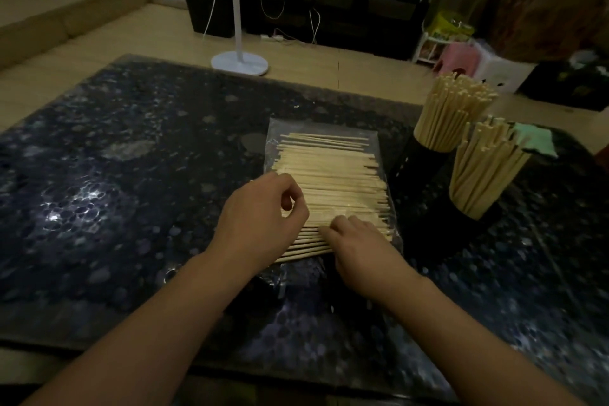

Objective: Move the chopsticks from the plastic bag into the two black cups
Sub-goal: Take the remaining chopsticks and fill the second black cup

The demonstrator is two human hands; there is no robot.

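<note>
A flat layer of pale wooden chopsticks (333, 175) lies crosswise on a clear plastic bag (316, 128) in the middle of the dark speckled table (115, 175). My left hand (260, 217) rests on the near left ends of the chopsticks with fingers curled; whether it pinches any is hidden. My right hand (359, 247) presses its fingertips on the nearest chopsticks. Two black cups stand at the right: the far cup (418, 158) and the near cup (474, 224). Both are packed with upright chopsticks.
A green cloth (535, 140) lies behind the near cup. Beyond the table's far edge, a white lamp stand (240, 64) rises from the floor. Dark shelving and a pink stool (458, 58) are further back.
</note>
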